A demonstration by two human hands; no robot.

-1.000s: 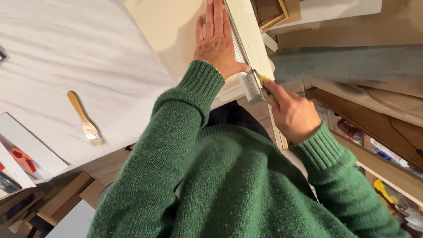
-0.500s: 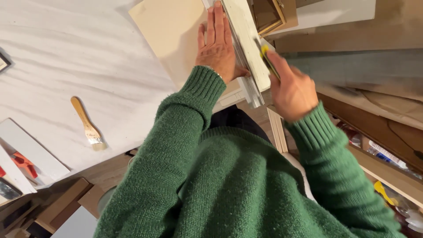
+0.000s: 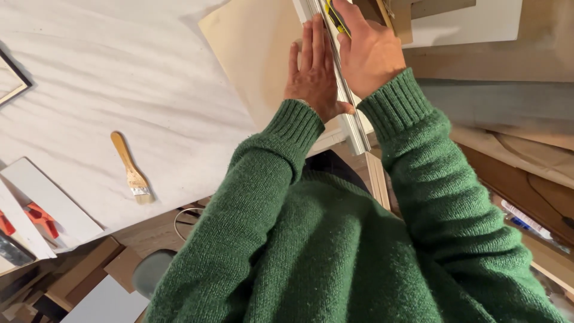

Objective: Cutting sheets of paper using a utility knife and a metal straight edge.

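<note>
Now, further up the metal straightedge (image 3: 345,101) than a second ago, the right hand (image 3: 366,51) has its grip pinching a yellow utility knife (image 3: 335,15) against the straightedge's far end, while the left hand (image 3: 313,72), fingers spread flat, presses the beige board (image 3: 251,54) beside the straightedge, a paintbrush (image 3: 131,168) well left of it.

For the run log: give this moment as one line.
left hand: flat on straightedge | right hand: holds yellow knife along it | beneath: beige board | paintbrush: apart, left

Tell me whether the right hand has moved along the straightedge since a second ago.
Yes: the right hand slid up the straightedge, away from its near end.
</note>
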